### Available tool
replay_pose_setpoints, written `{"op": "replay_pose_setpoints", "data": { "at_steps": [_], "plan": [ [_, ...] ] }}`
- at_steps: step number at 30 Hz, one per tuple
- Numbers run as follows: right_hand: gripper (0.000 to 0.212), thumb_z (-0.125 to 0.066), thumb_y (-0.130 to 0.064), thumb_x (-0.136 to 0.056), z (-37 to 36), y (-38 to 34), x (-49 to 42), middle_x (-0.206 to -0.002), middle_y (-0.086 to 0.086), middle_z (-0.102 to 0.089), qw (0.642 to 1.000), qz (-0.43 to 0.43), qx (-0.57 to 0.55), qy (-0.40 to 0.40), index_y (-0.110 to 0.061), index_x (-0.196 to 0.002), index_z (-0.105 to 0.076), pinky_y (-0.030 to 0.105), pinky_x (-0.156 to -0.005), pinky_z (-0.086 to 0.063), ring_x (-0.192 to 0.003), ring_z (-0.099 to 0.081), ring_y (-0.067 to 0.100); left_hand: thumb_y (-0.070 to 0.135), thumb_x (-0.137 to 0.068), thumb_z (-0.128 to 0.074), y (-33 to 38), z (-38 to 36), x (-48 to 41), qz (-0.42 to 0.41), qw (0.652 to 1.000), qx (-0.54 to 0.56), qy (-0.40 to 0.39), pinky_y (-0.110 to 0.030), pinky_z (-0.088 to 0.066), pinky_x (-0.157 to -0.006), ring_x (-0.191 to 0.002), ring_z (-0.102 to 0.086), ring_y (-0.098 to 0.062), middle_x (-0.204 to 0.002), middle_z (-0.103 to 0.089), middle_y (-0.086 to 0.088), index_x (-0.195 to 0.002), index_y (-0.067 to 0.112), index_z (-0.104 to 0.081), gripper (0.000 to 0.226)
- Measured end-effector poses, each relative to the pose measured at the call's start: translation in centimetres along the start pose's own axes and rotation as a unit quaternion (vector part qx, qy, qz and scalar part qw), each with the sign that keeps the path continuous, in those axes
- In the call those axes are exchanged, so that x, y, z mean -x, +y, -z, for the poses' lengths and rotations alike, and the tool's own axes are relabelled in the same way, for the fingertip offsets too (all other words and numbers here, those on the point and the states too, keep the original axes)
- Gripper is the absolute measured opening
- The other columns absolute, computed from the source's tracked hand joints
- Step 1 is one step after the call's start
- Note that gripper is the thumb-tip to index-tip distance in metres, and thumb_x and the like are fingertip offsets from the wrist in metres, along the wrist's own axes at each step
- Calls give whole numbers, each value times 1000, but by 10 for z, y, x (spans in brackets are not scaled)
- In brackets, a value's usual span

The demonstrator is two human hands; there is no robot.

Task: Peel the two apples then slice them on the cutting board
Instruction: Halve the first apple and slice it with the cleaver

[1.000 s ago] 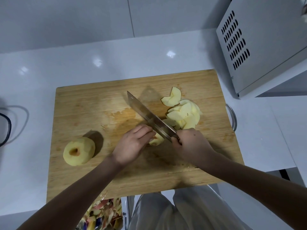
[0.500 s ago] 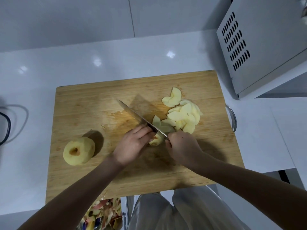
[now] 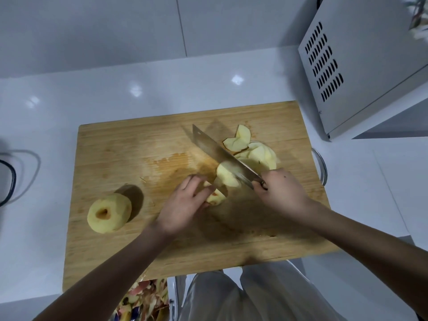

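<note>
On the rectangular wooden cutting board [image 3: 115,147], our left hand [image 3: 183,205] pinches a pale peeled apple chunk [image 3: 216,197] and our right hand [image 3: 281,193] grips the steel cleaver [image 3: 215,151]; the whole peeled apple [image 3: 108,213] sits near its left edge.

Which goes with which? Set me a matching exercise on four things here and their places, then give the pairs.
1 cleaver
2 whole peeled apple
3 partly sliced apple
4 apple peels

a held by the left hand
b below the near edge of the cutting board
c gripped by the right hand
d alone on the board's left

Pairs: 1-c, 2-d, 3-a, 4-b
</note>
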State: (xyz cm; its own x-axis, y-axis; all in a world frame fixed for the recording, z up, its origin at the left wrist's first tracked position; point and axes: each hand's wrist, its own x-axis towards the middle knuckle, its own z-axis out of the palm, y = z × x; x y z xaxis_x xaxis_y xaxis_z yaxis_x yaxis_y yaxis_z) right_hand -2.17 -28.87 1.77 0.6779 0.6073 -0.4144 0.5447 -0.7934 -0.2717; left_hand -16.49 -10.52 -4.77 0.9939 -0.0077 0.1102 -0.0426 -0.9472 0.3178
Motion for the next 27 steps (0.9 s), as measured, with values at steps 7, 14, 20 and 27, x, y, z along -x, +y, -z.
{"op": "replay_pose_setpoints", "data": {
  "at_steps": [7, 14, 20, 27],
  "plan": [
    [28, -50, -28, -93, 8, 8, 7, -61, -1, -51, 996, -5, -88, 25, -17, -67, -49, 24, -45, -31, -55, -50, 14, 10, -64, -86, -1, 2, -6, 1, 999, -15, -38, -35, -55, -75, -106, -57, -31, -114, -61, -18, -115, 7, -64, 56],
    [24, -46, -29, -94, -11, -9, 3, -67, -6, -50, 992, 43, -85, -81, -21, -71, -50, 19, -48, -30, -62, -48, 9, 13, -73, -80, 1, 5, -4, 23, 997, -2, -68, -29, -47, -88, -117, -52, -28, -128, -54, -15, -121, 13, -60, 53],
    [36, -49, -28, -93, 2, 1, -9, -61, -7, -43, 997, 30, -55, -50, -22, -59, -40, 22, -46, -26, -55, -42, 7, 12, -75, -77, -2, 5, -11, 2, 997, 0, -79, -29, -47, -86, -119, -37, -22, -127, -52, -17, -122, 10, -56, 51],
    [28, -52, -26, -92, 17, 23, -14, -64, 4, -55, 996, -8, -89, 11, -5, -76, -60, 28, -51, -37, -63, -57, 22, 3, -63, -85, -2, 3, -37, -40, 997, -4, -71, -37, -56, -77, -105, -60, -34, -114, -60, -19, -111, 7, -65, 53]
  ]
}}
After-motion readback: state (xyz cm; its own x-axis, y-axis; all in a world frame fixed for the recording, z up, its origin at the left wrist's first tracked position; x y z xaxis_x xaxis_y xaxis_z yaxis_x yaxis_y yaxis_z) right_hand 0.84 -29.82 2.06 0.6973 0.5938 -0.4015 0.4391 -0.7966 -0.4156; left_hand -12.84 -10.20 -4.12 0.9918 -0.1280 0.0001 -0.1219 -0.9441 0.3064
